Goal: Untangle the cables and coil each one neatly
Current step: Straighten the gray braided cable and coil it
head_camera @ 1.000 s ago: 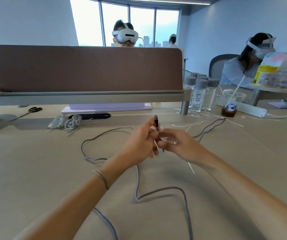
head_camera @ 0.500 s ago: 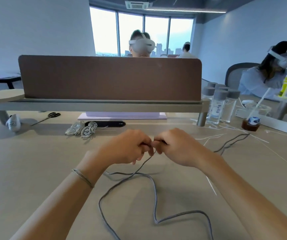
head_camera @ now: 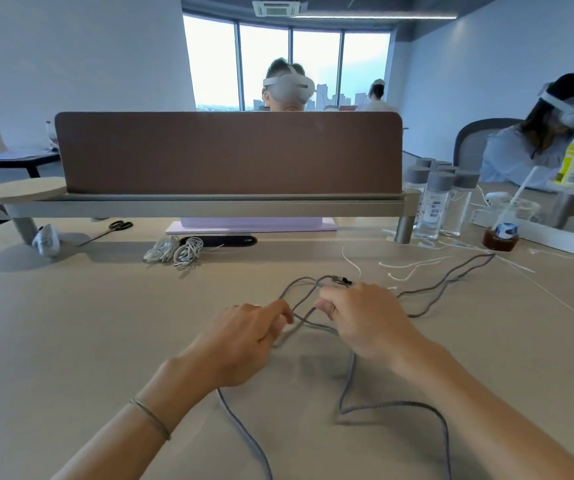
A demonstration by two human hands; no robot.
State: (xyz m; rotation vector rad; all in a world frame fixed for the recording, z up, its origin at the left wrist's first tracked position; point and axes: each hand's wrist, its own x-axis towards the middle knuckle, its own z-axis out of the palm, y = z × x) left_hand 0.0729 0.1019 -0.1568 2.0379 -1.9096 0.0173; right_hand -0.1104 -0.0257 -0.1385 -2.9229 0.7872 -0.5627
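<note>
Your left hand (head_camera: 244, 337) has its fingers curled down, thumb and forefinger pinched on the grey braided cable (head_camera: 316, 325) where two strands cross. Your right hand (head_camera: 365, 323) is also curled, fingertips closed on the same cable just beside the left; the two hands are near each other but not touching. The cable's dark plug end (head_camera: 342, 280) sticks out just past your right knuckles (it looks like a USB-type tip, too blurred to be sure). From the hands, thin loops arc away over the desk (head_camera: 71, 341), one run trails right toward the bottles (head_camera: 441, 202), and two thicker runs come back toward you, one under your left wrist, one looping under your right forearm. Thin band on your left wrist.

Farther out: two white cable bundles (head_camera: 174, 250), already coiled, lie side by side just in front of a black bar (head_camera: 230, 241). White cable ties (head_camera: 403, 268) are scattered right of centre. Scissors (head_camera: 114, 228) lie far left, under the brown divider (head_camera: 226, 152).
</note>
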